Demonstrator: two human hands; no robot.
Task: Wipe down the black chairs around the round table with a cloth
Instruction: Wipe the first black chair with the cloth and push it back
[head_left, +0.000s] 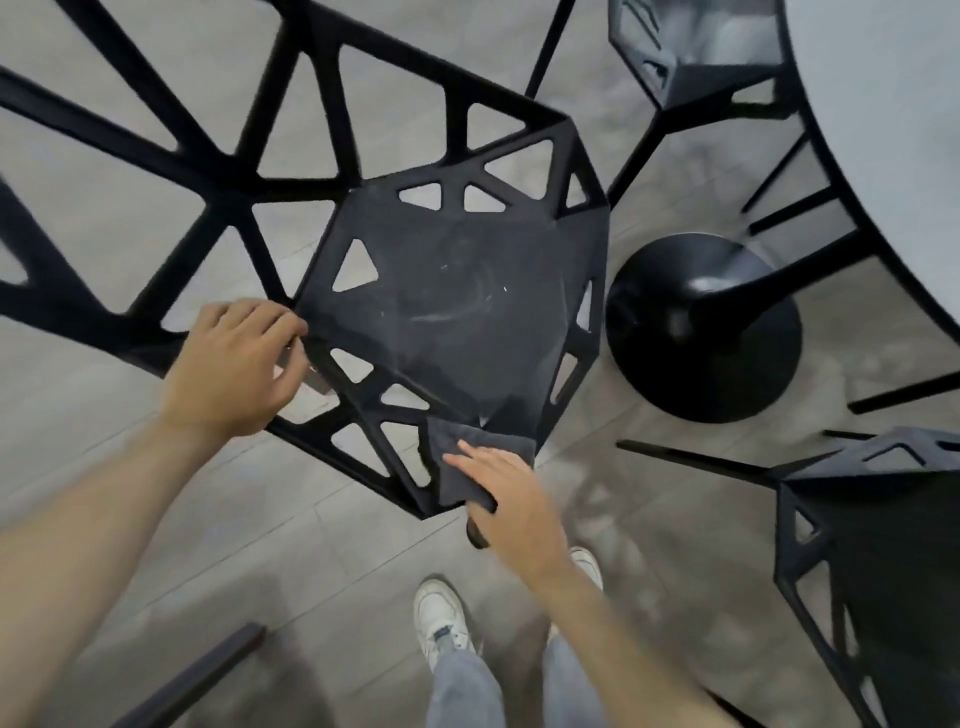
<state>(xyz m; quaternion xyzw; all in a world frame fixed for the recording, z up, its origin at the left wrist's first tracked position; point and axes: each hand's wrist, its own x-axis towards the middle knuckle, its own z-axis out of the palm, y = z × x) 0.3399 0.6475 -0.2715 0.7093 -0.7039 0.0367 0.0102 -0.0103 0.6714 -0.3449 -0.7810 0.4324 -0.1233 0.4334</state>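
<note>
Head view: right hand (511, 493) presses flat fingers (465, 453) on the dark cloth (467, 467) at the front edge of the black chair (457, 306); left hand (236, 364) curls round the chair's side rim, steadying it. Dusty smears on the seat call for overlapping, firm strokes, I judge.

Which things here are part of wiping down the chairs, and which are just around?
Part of the job:
- nearest black chair, its seat smeared
- dark cloth under the right hand
- left hand gripping the chair's edge
- far chair and right chair

Just around:
- round table and its pedestal base
- white shoes
- tiled floor
</note>
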